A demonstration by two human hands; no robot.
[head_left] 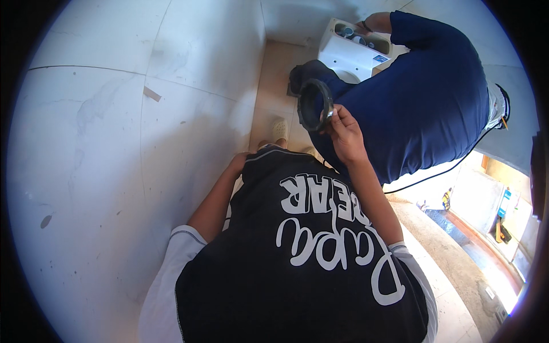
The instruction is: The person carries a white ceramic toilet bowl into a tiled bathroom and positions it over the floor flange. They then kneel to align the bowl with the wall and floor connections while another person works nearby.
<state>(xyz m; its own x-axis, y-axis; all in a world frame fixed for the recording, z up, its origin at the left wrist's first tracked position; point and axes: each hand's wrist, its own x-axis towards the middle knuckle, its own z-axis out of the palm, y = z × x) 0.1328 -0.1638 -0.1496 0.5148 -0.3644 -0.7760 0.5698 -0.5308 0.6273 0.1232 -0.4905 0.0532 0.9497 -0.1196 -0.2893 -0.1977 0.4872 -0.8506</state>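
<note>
The ring (306, 114) is held in the air, directly at the fingertips of the right hand (346, 135), extending up and to the left of it. The right hand is at the ring's right edge; thumb and fingers are clamped on the rim. The left hand (238, 163) is below and left of the ring, beside the shirt (257, 240); its finger opening cannot be determined. The tank (350, 56) is beyond the ring, to its upper right.
</note>
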